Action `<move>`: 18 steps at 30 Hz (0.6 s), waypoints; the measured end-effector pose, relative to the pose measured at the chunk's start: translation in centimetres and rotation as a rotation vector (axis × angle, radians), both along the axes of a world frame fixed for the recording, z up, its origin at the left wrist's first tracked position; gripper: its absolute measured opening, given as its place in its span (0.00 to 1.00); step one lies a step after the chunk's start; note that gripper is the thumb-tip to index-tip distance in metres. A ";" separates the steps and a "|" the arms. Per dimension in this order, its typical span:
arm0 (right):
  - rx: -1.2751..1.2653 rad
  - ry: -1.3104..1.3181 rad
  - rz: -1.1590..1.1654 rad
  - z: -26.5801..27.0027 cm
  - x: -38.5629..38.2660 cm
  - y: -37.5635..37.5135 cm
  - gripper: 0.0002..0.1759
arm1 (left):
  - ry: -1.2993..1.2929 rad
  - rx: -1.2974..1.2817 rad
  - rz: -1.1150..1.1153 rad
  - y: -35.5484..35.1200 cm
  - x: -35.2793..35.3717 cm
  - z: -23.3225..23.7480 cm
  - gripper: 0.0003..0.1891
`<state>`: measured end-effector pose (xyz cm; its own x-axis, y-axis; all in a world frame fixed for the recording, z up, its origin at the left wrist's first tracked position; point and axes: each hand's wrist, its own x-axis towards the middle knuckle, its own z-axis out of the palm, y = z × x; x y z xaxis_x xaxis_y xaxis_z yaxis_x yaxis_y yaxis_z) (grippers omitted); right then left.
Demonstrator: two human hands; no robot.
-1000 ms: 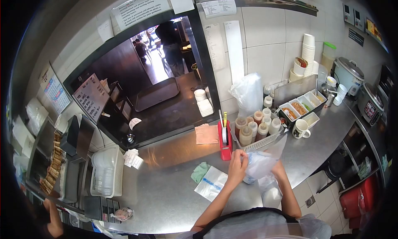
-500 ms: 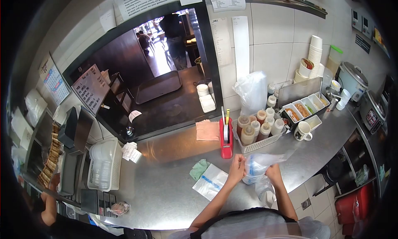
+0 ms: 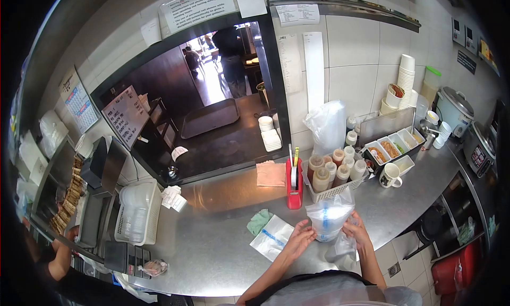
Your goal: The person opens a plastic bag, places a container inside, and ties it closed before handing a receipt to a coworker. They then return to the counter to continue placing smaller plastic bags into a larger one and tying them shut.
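A clear plastic bag with blue print [image 3: 328, 219] is held up over the steel counter, its wide top spread upward. My right hand [image 3: 357, 231] is closed on the bag's right side. On the left side, my left hand [image 3: 300, 239] has its fingertips at the bag's edge, the fingers bent together. A second clear bag [image 3: 342, 248] hangs below my right hand; its contents are hard to make out. Flat on the counter by my left forearm lies a white and blue plastic packet [image 3: 271, 237], touching a green cloth [image 3: 260, 221].
Behind the bag stand a red tape dispenser [image 3: 294, 186] and a basket of squeeze bottles [image 3: 334, 191]. A mug [image 3: 390, 176] and topping trays [image 3: 390, 146] are at the right. A container basket [image 3: 150, 215] is at left, near a co-worker's arm [image 3: 61, 259].
The printed bag has tilted upright and its top has spread. My left hand has moved lower and loosened its fingers. The camera view has shifted slightly.
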<state>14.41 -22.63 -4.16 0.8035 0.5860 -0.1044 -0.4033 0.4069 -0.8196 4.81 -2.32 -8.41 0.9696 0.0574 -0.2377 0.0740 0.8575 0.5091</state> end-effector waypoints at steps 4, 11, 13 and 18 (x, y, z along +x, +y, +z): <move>-0.127 -0.076 -0.118 1.6 -1.7 1.2 0.24 | -0.022 0.073 0.010 -0.5 -0.1 -1.2 0.22; -0.425 -0.486 -0.192 -1.1 -0.9 2.1 0.19 | -0.014 0.598 0.089 -1.4 0.0 -0.6 0.26; -0.527 -0.552 -0.202 -0.9 -0.8 2.5 0.19 | -0.032 0.574 0.127 -1.4 0.9 -1.5 0.25; -0.556 -0.652 -0.265 -1.1 -0.4 2.7 0.19 | 0.010 0.657 0.108 -0.8 2.3 -1.9 0.17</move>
<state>14.01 -19.95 -5.31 0.9044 0.3733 0.2065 0.2620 -0.1039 -0.9595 7.14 -3.14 -10.28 0.9481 0.2907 -0.1292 0.0125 0.3718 0.9282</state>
